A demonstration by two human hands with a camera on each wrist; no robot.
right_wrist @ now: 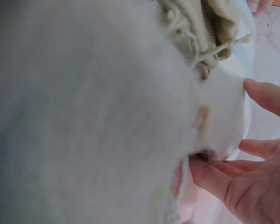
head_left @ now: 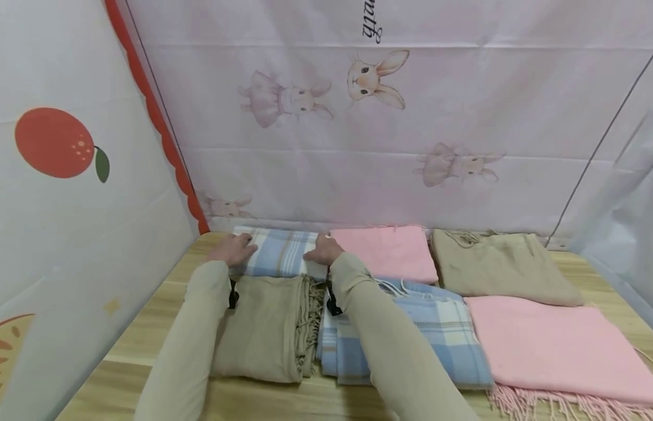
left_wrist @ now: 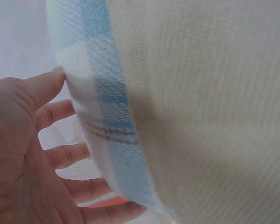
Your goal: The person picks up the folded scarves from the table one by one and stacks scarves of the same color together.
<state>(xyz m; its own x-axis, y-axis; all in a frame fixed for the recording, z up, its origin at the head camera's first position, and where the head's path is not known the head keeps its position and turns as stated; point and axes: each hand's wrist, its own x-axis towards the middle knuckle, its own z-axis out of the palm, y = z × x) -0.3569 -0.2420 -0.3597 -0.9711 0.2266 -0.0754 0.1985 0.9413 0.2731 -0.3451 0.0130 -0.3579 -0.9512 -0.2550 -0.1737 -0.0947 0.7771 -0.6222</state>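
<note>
Since the back plaid scarf (head_left: 286,252) is soft and folded flat, it's handled from both sides, probably so the fold doesn't skew. Left hand (head_left: 234,250) at its left edge: fingers (left_wrist: 68,156) spread wide, nearly straight, tips along the folded edge, no closed grip seen. Right hand (head_left: 325,250) at its right edge: also spread, tips against the cloth; how hard they press, can't tell. Opposite sides likely keep the push even.

Scarf location: back row, far left on the table (head_left: 160,318), near the back sheet (head_left: 315,187). Back pink scarf (head_left: 381,251) is just right of it, so the right hand probably has to work in that narrow gap. Front khaki scarf (head_left: 260,327) is just in front, fringe along its right side.

Rest of layout: back khaki scarf (head_left: 505,266) far right of back row; front plaid scarf (head_left: 436,336) mid front row; front pink scarf (head_left: 558,345) at right, fringe toward the near side. Two rows of three, no colour sitting behind its match, looks like a deliberate mix. Left sleeve (head_left: 173,351) passes over front khaki's left side, right sleeve (head_left: 394,345) over front plaid, presumably because the handled scarf is at the back.
</note>
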